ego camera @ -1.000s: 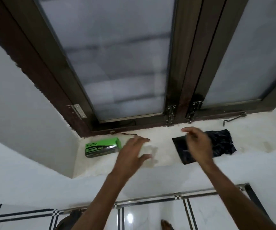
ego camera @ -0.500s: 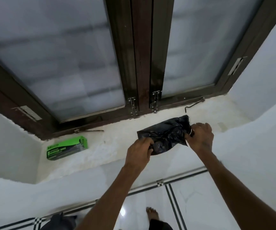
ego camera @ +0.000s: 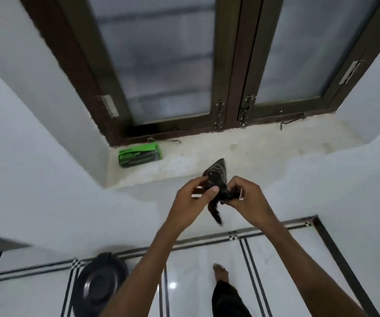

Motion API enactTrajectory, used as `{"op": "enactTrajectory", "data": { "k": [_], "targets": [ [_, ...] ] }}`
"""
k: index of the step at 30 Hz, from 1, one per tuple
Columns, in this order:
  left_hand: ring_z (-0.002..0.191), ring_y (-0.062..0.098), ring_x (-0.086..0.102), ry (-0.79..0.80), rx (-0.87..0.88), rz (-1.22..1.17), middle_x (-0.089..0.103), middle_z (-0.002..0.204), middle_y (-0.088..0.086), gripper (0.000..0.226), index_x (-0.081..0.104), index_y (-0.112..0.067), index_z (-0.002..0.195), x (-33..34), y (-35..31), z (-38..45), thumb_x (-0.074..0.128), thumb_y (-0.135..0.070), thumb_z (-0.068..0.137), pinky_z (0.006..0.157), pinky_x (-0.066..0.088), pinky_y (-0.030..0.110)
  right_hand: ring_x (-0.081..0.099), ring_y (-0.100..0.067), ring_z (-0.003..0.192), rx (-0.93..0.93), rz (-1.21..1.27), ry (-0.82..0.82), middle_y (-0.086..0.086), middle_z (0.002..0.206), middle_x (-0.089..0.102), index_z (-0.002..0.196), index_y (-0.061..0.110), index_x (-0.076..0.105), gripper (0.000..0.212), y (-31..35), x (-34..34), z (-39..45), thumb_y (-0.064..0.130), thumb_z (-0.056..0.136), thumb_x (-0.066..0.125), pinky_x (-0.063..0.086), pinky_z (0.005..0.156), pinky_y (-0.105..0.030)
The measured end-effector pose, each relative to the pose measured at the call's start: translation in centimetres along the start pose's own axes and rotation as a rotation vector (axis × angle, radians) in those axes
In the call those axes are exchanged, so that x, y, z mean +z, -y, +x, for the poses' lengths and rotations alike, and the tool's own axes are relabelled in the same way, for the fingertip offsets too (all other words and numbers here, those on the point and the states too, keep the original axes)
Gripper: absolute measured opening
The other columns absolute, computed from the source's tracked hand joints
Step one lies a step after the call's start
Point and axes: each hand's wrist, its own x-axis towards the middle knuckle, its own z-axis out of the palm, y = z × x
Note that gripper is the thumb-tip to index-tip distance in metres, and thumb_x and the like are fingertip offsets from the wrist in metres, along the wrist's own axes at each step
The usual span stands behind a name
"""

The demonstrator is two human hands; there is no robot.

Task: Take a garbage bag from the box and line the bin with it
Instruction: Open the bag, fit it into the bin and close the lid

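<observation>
head-worn view, looking down, slightly blurred

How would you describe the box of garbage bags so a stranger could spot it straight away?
Start at the big dark-framed window and drop to the pale stone sill beneath it. The box lies flat in the sill's far left corner, close under the frame. It is the only bright green thing in sight, a small oblong carton with dark lettering.
</observation>
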Motion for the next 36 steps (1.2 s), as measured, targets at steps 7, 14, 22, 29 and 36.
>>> {"op": "enactTrajectory", "data": {
  "k": [7, 14, 22, 29, 36],
  "targets": [
    [0.065, 0.010, 0.060, -0.236, -0.130, -0.025, 0.063, 0.065, 0.000, 0.028, 0.061, -0.009, 0.063, -8.0, 5.3, -15.3, 0.072, -0.022, 0.086, 0.065, 0.049, 0.026, 0.039, -0.008, 0.061, 0.005, 0.011, 0.268, 0.011, 0.066, 0.046, 0.072, 0.025, 0.048, 0.041, 3.8, 11.3, -10.2, -0.007, 0.070, 0.072, 0.032, 0.058, -0.025],
    [0.075, 0.034, 0.073, -0.393, -0.268, -0.146, 0.072, 0.076, 0.019, 0.028, 0.059, -0.007, 0.072, -14.0, 8.7, -26.1, 0.071, -0.027, 0.086, 0.077, 0.059, 0.056, 0.039, -0.012, 0.055, 0.097, -0.050, 0.229, 0.006, 0.058, 0.042, 0.082, 0.022, 0.064, 0.032, 4.7, 17.9, -14.6, -0.010, 0.078, 0.064, 0.036, 0.057, -0.028],
    [0.067, 0.014, 0.059, -0.223, -0.287, 0.044, 0.061, 0.070, 0.011, 0.018, 0.058, -0.008, 0.093, -16.4, 8.4, -33.7, 0.073, -0.011, 0.085, 0.064, 0.050, 0.021, 0.064, -0.011, 0.080, 0.123, -0.147, 0.175, 0.006, 0.086, 0.068, 0.088, 0.016, 0.067, 0.040, 6.0, 22.4, -17.7, -0.018, 0.076, 0.048, 0.042, 0.059, -0.004],
    [0.073, 0.016, 0.057, -0.400, -0.455, 0.721, 0.060, 0.076, -0.008, 0.018, 0.070, -0.026, 0.096, -20.2, 9.5, -39.5, 0.056, -0.020, 0.086, 0.065, 0.040, 0.025, 0.065, -0.014, 0.085, 0.120, -0.015, 0.184, 0.004, 0.089, 0.069, 0.082, 0.022, 0.060, 0.045, 8.1, 24.7, -19.2, -0.017, 0.074, 0.040, 0.052, 0.070, -0.018],
    [0.072, 0.017, 0.060, -0.636, -0.489, 0.707, 0.064, 0.077, -0.007, 0.018, 0.060, -0.022, 0.087, -28.2, 12.7, -42.4, 0.046, -0.026, 0.097, 0.060, 0.041, 0.029, 0.068, -0.026, 0.087, 0.324, 0.173, 0.072, -0.014, 0.098, 0.070, 0.084, 0.011, 0.059, 0.037, 9.7, 29.5, -19.6, -0.018, 0.077, 0.036, 0.061, 0.068, -0.041]
  ]
}}
